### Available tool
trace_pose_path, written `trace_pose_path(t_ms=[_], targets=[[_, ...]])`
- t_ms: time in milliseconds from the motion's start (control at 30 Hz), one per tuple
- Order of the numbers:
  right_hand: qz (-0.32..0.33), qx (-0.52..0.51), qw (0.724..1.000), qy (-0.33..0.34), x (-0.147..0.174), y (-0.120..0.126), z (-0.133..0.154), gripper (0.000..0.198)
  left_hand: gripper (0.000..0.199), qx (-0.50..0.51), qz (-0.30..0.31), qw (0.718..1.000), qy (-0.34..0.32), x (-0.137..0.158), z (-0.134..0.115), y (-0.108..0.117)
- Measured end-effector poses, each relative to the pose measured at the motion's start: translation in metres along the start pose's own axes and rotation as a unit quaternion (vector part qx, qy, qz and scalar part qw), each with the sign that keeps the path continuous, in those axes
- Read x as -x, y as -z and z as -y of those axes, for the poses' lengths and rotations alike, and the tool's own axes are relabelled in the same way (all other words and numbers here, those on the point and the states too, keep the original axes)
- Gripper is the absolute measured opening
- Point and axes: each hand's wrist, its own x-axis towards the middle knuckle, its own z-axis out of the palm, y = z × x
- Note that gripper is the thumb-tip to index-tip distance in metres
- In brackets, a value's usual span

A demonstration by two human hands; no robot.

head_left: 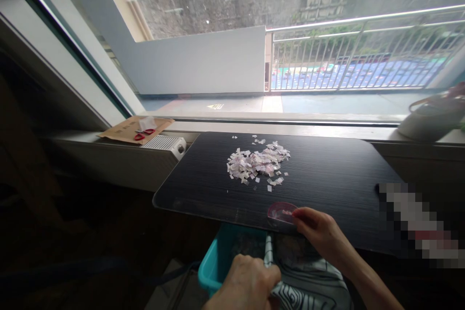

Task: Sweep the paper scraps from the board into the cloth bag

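Note:
My right hand (325, 227) pinches the right edge of a small clear round dish with a pink rim (281, 210), low over the front edge of the black tabletop (334, 169). A few paper scraps seem to lie in the dish. Farther back on the tabletop is a loose heap of small white paper pieces (257, 162). My left hand (250, 276) is closed, below the table edge, on the edge of a pale cloth bag with dark line patterns (308, 281). Left of the bag stands a turquoise bin (210, 264), partly covered by that hand.
On the windowsill at left are a brown paper envelope (119, 129) and red-handled scissors (145, 133), beside a white radiator (165, 144). A pale pot (423, 118) stands at the sill's right end. A blurred-out object (417, 223) covers the table's right edge.

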Motion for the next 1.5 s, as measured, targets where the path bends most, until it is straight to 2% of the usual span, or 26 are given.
trace_pose_path(t_ms=[133, 200, 333, 533, 700, 767, 867, 967, 1033, 1167, 1367, 1500], targets=[[-0.052, 0.02, 0.998, -0.019, 0.003, 0.003, 0.001, 0.027, 0.016, 0.005, -0.007, 1.0, -0.002, 0.0, 0.0, -0.001], [-0.042, 0.024, 0.999, -0.011, 0.005, 0.001, 0.003, 0.026, 0.015, 0.004, -0.009, 1.0, 0.001, -0.001, 0.0, -0.001], [0.022, 0.007, 1.0, 0.016, 0.009, -0.006, 0.009, 0.027, 0.017, 0.007, -0.003, 1.0, -0.003, -0.002, -0.002, 0.0], [-0.029, 0.024, 0.999, -0.008, 0.011, -0.001, 0.008, 0.027, 0.019, 0.006, 0.006, 1.0, -0.003, -0.004, -0.003, 0.005], [0.077, 0.0, 0.997, 0.016, 0.014, -0.011, 0.015, 0.026, 0.019, 0.015, 0.018, 1.0, -0.012, -0.005, -0.002, 0.007], [0.05, -0.004, 0.999, 0.015, 0.006, -0.01, 0.014, 0.026, 0.02, 0.012, 0.017, 1.0, -0.014, -0.004, -0.001, 0.007], [-0.035, 0.006, 0.999, 0.005, -0.017, -0.003, 0.008, 0.028, 0.021, 0.008, 0.015, 1.0, -0.013, -0.004, 0.0, 0.008], [-0.069, 0.042, 0.997, -0.008, -0.038, 0.002, 0.005, 0.032, 0.022, 0.016, 0.041, 0.999, -0.019, -0.005, 0.001, 0.01], [-0.066, 0.061, 0.996, -0.005, -0.044, 0.001, 0.009, 0.032, 0.02, 0.013, 0.04, 0.999, -0.017, -0.005, 0.002, 0.01], [-0.01, 0.068, 0.997, 0.02, -0.045, -0.005, 0.019, 0.03, 0.021, 0.007, 0.025, 1.0, -0.014, -0.003, 0.002, 0.008], [-0.048, 0.079, 0.996, 0.015, -0.053, 0.001, 0.019, 0.031, 0.021, 0.018, 0.031, 0.999, -0.021, -0.003, 0.003, 0.007], [-0.017, 0.114, 0.993, 0.015, -0.051, 0.007, 0.018, 0.029, 0.02, 0.016, 0.018, 1.0, -0.002, -0.001, 0.002, 0.008]])
